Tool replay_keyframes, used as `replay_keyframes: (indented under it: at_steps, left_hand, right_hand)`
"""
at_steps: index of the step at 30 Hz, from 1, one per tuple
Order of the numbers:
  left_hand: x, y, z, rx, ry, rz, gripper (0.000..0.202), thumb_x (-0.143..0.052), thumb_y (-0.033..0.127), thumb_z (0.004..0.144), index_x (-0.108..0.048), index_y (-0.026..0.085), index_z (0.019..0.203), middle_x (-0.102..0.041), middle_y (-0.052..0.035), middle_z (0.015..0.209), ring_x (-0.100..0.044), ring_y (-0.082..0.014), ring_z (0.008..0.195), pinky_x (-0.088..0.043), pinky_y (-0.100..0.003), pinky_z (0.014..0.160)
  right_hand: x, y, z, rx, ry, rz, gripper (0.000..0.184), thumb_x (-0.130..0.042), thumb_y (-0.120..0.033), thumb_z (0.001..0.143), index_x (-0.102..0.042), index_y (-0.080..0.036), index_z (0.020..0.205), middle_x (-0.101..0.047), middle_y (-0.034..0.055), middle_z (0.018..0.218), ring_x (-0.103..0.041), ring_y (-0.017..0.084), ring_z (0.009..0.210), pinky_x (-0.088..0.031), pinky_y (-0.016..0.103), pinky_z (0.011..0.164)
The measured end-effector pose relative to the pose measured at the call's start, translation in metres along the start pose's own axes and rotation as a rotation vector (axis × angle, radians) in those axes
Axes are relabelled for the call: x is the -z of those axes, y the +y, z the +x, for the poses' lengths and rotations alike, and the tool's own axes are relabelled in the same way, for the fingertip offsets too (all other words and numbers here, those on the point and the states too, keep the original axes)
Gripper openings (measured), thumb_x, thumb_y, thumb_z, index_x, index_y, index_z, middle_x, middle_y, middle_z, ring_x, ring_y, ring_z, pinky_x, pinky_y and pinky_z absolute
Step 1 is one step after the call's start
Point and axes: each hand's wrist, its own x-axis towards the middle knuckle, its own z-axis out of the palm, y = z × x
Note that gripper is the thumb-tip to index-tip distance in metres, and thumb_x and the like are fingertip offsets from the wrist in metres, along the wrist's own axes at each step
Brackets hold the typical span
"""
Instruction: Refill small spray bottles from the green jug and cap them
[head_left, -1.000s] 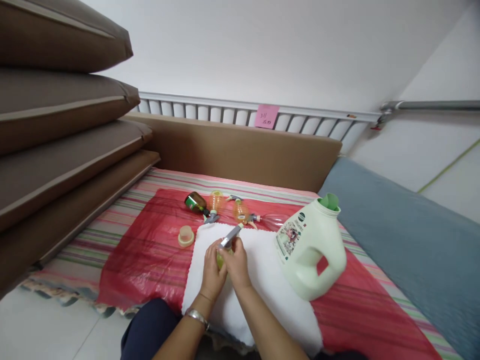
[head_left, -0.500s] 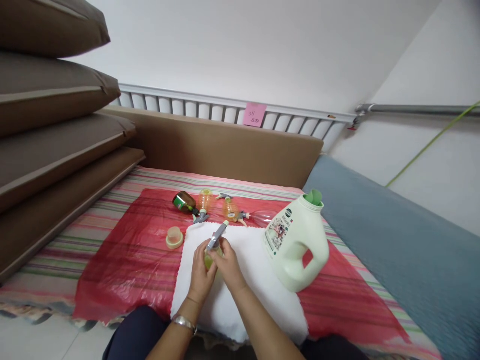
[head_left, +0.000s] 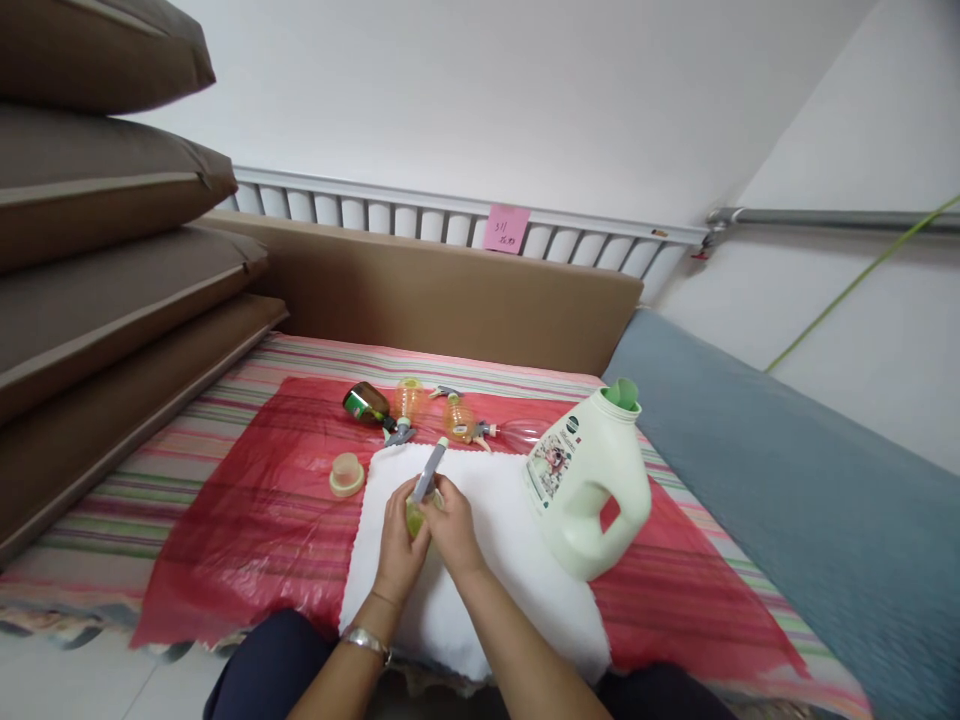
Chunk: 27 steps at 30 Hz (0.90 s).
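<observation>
Over a white cloth (head_left: 487,580), both of my hands are around a small spray bottle (head_left: 415,519) with a yellow-green body and a grey trigger head. My left hand (head_left: 399,545) wraps the bottle's body from the left. At the neck, just under the grey head, the fingers of my right hand (head_left: 454,528) are closed. The bottle stands roughly upright, its nozzle pointing away from me; my fingers hide much of the body. To the right stands a large pale green jug (head_left: 592,490) with an open mouth. Left of the cloth sits its likely cap, a translucent pale cup (head_left: 346,474).
Behind the cloth lie a brown bottle (head_left: 367,403), orange spray bottles (head_left: 409,400) and a clear pinkish bottle (head_left: 521,434). Red plastic sheeting (head_left: 247,540) covers the striped cloth. Stacked brown cushions (head_left: 112,230) rise at left; a brown board (head_left: 450,300) stands behind.
The spray head has turned slightly in my hands, its nozzle swinging a little to the left. Both hands stay on the bottle. The whole view has shifted slightly.
</observation>
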Motion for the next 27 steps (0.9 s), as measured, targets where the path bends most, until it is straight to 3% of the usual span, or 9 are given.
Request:
replay_keyframes:
  at_steps: [3, 9, 16, 22, 27]
  left_hand:
    - [0.0005, -0.0006, 0.0005, 0.000, -0.015, -0.023, 0.043, -0.055, 0.024, 0.079, -0.045, 0.019, 0.121, -0.054, -0.0118, 0.119, -0.049, -0.0266, 0.115, -0.036, -0.047, 0.101]
    - [0.0009, 0.0001, 0.0013, 0.017, 0.005, -0.002, 0.043, -0.055, 0.027, 0.080, -0.045, 0.019, 0.121, -0.054, -0.0119, 0.119, -0.050, -0.0270, 0.115, -0.037, -0.049, 0.100]
    - [0.0003, -0.0030, 0.0038, 0.038, 0.005, -0.033, 0.042, -0.054, 0.023, 0.080, -0.045, 0.019, 0.121, -0.053, -0.0121, 0.118, -0.050, -0.0263, 0.114, -0.038, -0.047, 0.100]
    - [-0.0007, -0.0020, 0.0016, 0.044, -0.007, -0.046, 0.043, -0.053, 0.023, 0.081, -0.043, 0.019, 0.122, -0.052, -0.0123, 0.120, -0.048, -0.0263, 0.116, -0.035, -0.049, 0.101]
    - [-0.0020, 0.0038, -0.0015, 0.049, 0.028, -0.026, 0.041, -0.053, 0.020, 0.080, -0.045, 0.018, 0.120, -0.054, -0.0128, 0.119, -0.049, -0.0258, 0.115, -0.036, -0.048, 0.101]
  right_hand:
    - [-0.0001, -0.0009, -0.0008, -0.002, 0.052, -0.050, 0.026, -0.061, -0.030, 0.072, -0.060, -0.016, 0.094, -0.064, 0.0090, 0.092, -0.058, 0.025, 0.089, -0.044, 0.038, 0.083]
    - [0.0077, -0.0004, 0.0002, 0.061, -0.088, -0.027, 0.035, -0.053, -0.029, 0.078, -0.060, -0.018, 0.109, -0.065, 0.0063, 0.104, -0.058, 0.022, 0.099, -0.045, 0.033, 0.088]
    - [-0.0021, -0.0009, -0.0022, 0.059, 0.065, -0.160, 0.028, -0.054, -0.028, 0.077, -0.063, -0.018, 0.102, -0.064, 0.0096, 0.100, -0.055, 0.026, 0.097, -0.041, 0.041, 0.089]
    - [0.0044, 0.0000, -0.0011, 0.094, 0.017, -0.185, 0.032, -0.052, -0.028, 0.076, -0.061, -0.019, 0.106, -0.064, 0.0074, 0.101, -0.057, 0.024, 0.096, -0.044, 0.036, 0.086]
    - [0.0014, 0.0034, -0.0021, 0.096, 0.038, -0.228, 0.030, -0.050, -0.031, 0.076, -0.062, -0.017, 0.100, -0.063, 0.0101, 0.098, -0.056, 0.026, 0.095, -0.042, 0.039, 0.086]
